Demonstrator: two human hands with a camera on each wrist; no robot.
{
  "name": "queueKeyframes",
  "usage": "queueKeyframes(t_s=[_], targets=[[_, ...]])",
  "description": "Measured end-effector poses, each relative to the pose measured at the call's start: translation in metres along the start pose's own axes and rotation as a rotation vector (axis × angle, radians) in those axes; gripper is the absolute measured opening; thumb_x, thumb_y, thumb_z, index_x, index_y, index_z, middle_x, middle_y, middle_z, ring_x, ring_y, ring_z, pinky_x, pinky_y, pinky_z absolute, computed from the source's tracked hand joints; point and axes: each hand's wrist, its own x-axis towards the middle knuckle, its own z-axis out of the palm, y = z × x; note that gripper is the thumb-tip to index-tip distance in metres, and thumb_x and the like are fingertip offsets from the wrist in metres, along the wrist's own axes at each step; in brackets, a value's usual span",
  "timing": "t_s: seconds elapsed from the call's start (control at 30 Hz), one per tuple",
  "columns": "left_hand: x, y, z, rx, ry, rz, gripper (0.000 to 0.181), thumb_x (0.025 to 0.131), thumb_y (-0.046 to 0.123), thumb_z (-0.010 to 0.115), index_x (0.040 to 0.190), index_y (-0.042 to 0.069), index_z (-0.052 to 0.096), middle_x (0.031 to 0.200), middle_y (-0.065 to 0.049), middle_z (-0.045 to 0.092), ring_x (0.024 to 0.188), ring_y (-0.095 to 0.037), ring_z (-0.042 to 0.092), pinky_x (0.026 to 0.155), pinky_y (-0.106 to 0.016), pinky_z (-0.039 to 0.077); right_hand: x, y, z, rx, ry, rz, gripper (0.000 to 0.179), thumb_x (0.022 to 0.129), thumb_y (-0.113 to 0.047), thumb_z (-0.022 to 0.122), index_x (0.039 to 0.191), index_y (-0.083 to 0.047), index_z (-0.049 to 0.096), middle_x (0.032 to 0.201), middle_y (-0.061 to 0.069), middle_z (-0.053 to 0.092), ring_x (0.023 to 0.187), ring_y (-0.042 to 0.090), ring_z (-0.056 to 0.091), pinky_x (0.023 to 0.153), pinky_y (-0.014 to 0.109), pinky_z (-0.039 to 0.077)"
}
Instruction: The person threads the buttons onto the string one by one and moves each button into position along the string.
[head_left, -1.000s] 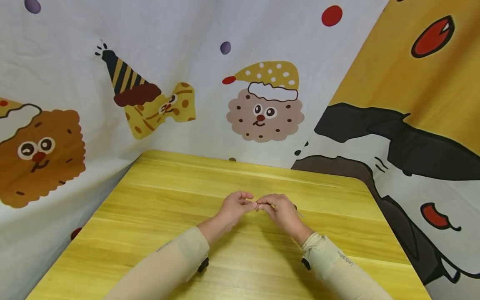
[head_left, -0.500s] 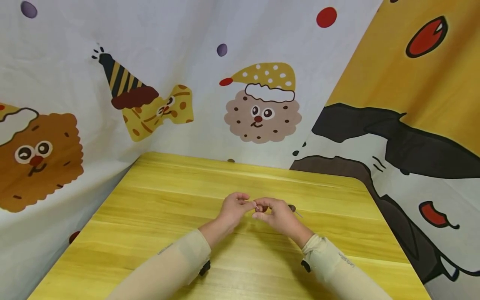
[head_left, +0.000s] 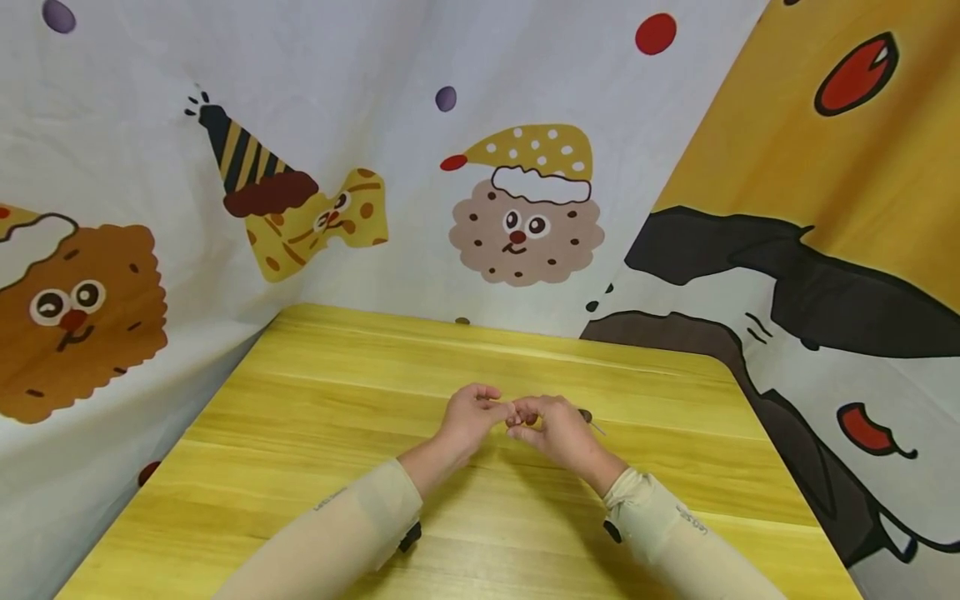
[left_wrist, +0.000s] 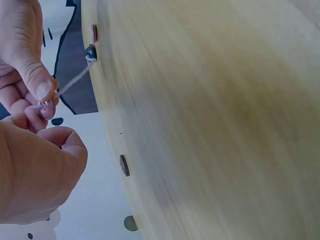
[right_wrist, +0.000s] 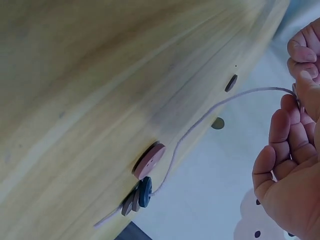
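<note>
Near the middle of the table, my two hands meet fingertip to fingertip. My right hand (head_left: pixel 558 429) pinches a small reddish button (left_wrist: pixel 48 109) between thumb and fingers; it is mostly covered by them. A thin pale cord (right_wrist: pixel 210 111) rises from the table to this button. My left hand (head_left: pixel 467 418), thumb and fingers curled, pinches at the cord's tip beside the button, a spot largely hidden by fingers. Farther along, the cord carries a dark blue button (right_wrist: pixel 145 192) and brown buttons (right_wrist: pixel 127 205), lying on the table. A pink button (right_wrist: pixel 150 161) stands right beside them.
A loose brown button (left_wrist: pixel 124 165) lies apart on the wooden table (head_left: pixel 337 375). A printed cloth (head_left: pixel 405 275) with cartoon cookies hangs behind and along the table's sides.
My right fingers have loosened around the reddish button, showing it, then closed on it again. The hand sits slightly lower, uncovering more of the dark button behind it. My left hand has barely moved.
</note>
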Motion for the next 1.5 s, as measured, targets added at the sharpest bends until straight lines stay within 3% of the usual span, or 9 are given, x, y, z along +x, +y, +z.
queueKeyframes(t_s=[0.3, 0.4, 0.57, 0.7, 1.03, 1.17, 1.27, 1.4, 1.5], targets=[[-0.002, 0.001, 0.002, 0.016, 0.009, -0.010, 0.035, 0.095, 0.019, 0.081, 0.122, 0.004, 0.065, 0.119, -0.016, 0.071, 0.100, -0.023, 0.064, 0.087, -0.044, 0.054, 0.000, 0.005, 0.002, -0.103, 0.043, -0.111, 0.027, 0.082, -0.011, 0.094, 0.082, -0.021, 0.068, 0.078, -0.012, 0.072, 0.073, 0.004, 0.064, 0.067, 0.024, 0.055], [-0.002, 0.001, 0.003, 0.011, 0.005, -0.018, 0.033, 0.095, 0.019, 0.080, 0.121, 0.005, 0.065, 0.118, -0.015, 0.071, 0.097, -0.023, 0.063, 0.080, -0.038, 0.051, -0.001, 0.004, 0.001, -0.079, 0.019, -0.071, 0.026, 0.085, -0.013, 0.092, 0.085, -0.021, 0.067, 0.077, -0.013, 0.068, 0.073, 0.001, 0.061, 0.066, 0.020, 0.051], [-0.002, 0.001, 0.003, 0.004, -0.002, -0.016, 0.032, 0.097, 0.018, 0.079, 0.122, 0.003, 0.064, 0.113, -0.014, 0.073, 0.082, -0.017, 0.057, 0.070, -0.030, 0.044, -0.004, 0.002, -0.001, 0.089, -0.018, 0.055, 0.021, 0.092, -0.016, 0.086, 0.109, -0.019, 0.076, 0.085, -0.012, 0.072, 0.077, 0.000, 0.063, 0.066, 0.021, 0.054], [-0.002, 0.000, 0.004, 0.010, -0.008, -0.033, 0.033, 0.097, 0.018, 0.079, 0.122, 0.004, 0.064, 0.109, -0.013, 0.072, 0.071, -0.014, 0.048, 0.063, -0.029, 0.038, -0.004, 0.002, -0.002, 0.121, -0.028, 0.081, 0.023, 0.094, -0.018, 0.085, 0.116, -0.021, 0.078, 0.088, -0.012, 0.074, 0.078, 0.000, 0.065, 0.067, 0.021, 0.055], [-0.003, -0.001, 0.005, 0.017, -0.017, -0.036, 0.034, 0.095, 0.019, 0.080, 0.122, 0.006, 0.065, 0.111, -0.014, 0.071, 0.080, -0.019, 0.053, 0.062, -0.029, 0.038, -0.003, 0.004, 0.001, -0.052, -0.040, -0.003, 0.016, 0.090, -0.012, 0.087, 0.090, -0.019, 0.073, 0.083, -0.009, 0.074, 0.077, 0.003, 0.065, 0.067, 0.020, 0.054], [-0.004, 0.000, 0.003, 0.024, -0.012, -0.031, 0.035, 0.095, 0.020, 0.080, 0.123, 0.005, 0.065, 0.113, -0.013, 0.070, 0.091, -0.022, 0.058, 0.076, -0.035, 0.047, -0.005, 0.014, -0.003, -0.200, -0.007, -0.034, 0.020, 0.086, -0.012, 0.090, 0.088, -0.019, 0.072, 0.082, -0.008, 0.074, 0.078, 0.012, 0.067, 0.070, 0.029, 0.056], [-0.004, 0.002, 0.000, 0.009, -0.007, -0.022, 0.037, 0.096, 0.019, 0.080, 0.125, 0.003, 0.064, 0.113, -0.012, 0.070, 0.094, -0.021, 0.060, 0.084, -0.038, 0.050, -0.008, 0.027, -0.011, -0.242, -0.003, 0.004, 0.016, 0.085, -0.013, 0.091, 0.090, -0.015, 0.076, 0.098, 0.002, 0.080, 0.093, 0.026, 0.074, 0.084, 0.045, 0.061], [-0.004, 0.008, -0.004, -0.026, 0.009, -0.009, 0.036, 0.095, 0.018, 0.079, 0.124, 0.002, 0.064, 0.109, -0.010, 0.072, 0.077, -0.015, 0.053, 0.070, -0.031, 0.046, -0.012, 0.047, -0.020, -0.250, -0.022, 0.098, 0.020, 0.087, -0.016, 0.090, 0.103, -0.008, 0.081, 0.128, 0.019, 0.076, 0.118, 0.044, 0.071, 0.102, 0.061, 0.056], [-0.005, 0.014, -0.007, -0.056, 0.012, 0.003, 0.036, 0.095, 0.019, 0.080, 0.123, 0.004, 0.064, 0.103, -0.006, 0.070, 0.066, -0.011, 0.043, 0.059, -0.026, 0.038, -0.016, 0.060, -0.025, -0.243, -0.058, 0.176, 0.028, 0.090, -0.019, 0.087, 0.114, -0.006, 0.081, 0.136, 0.021, 0.072, 0.123, 0.047, 0.067, 0.106, 0.063, 0.052]])
